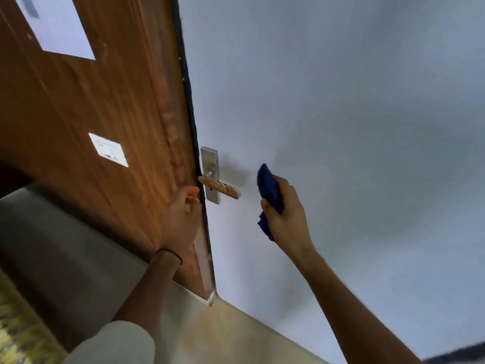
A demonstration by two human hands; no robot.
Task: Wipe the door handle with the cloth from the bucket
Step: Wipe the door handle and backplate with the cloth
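A lever door handle (220,187), wrapped in whitish and orange film, sticks out from a silver plate (209,160) on the white door face (341,127). My right hand (284,211) is shut on a bunched dark blue cloth (269,189) and hovers just right of the handle's tip without touching it. My left hand (182,216) curls its fingers around the door's dark edge (195,143) just below and left of the handle. The bucket is out of view.
A brown wooden surface (91,106) lies left of the edge, with a white sheet (59,24) and a small label (108,149) on it. Grey floor (78,245) runs below, with a yellow patterned mat (15,329) at the bottom left.
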